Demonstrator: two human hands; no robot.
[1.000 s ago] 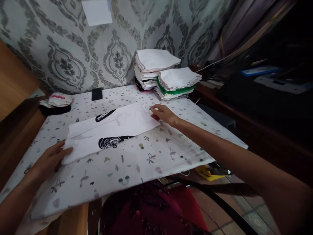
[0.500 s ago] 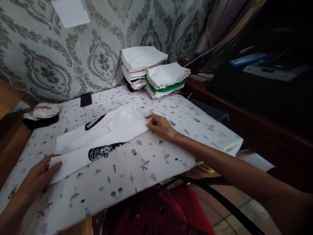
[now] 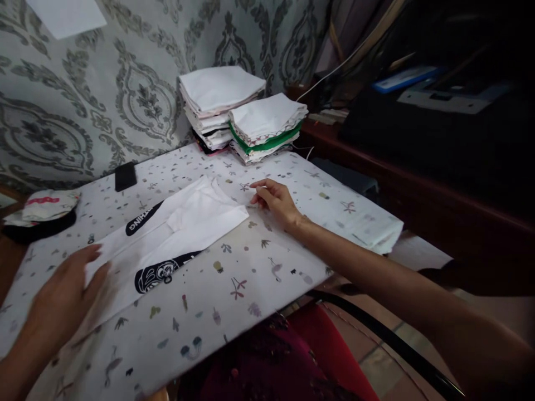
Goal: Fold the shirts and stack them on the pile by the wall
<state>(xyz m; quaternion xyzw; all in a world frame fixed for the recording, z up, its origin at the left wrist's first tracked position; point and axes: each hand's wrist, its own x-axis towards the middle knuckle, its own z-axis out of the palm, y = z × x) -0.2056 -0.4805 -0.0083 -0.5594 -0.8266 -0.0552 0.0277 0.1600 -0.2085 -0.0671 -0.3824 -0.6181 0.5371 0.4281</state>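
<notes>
A white folded garment (image 3: 188, 223) with black printed patches lies flat on the patterned tabletop (image 3: 251, 267). One patch carries the letters "THING", the other a cartoon-like figure. Over the garment's left end hovers my left hand (image 3: 62, 289), blurred a little, with thumb and fingers apart; part of the cloth is hidden behind it. My right hand (image 3: 276, 203) is just off the garment's right end, fingers loosely bent and apart, holding nothing.
Two stacks of folded cloth, a taller one (image 3: 221, 89) and a shorter one (image 3: 267, 120), stand by the wall. A black phone (image 3: 125, 176) lies at the back edge. At far left sits a small cloth pile (image 3: 45, 209). A dark wooden cabinet (image 3: 355, 153) borders the right.
Both hands have let go of the garment. The right has come away from its right end, and the left has lifted with fingers spread. The view has turned to the right.
</notes>
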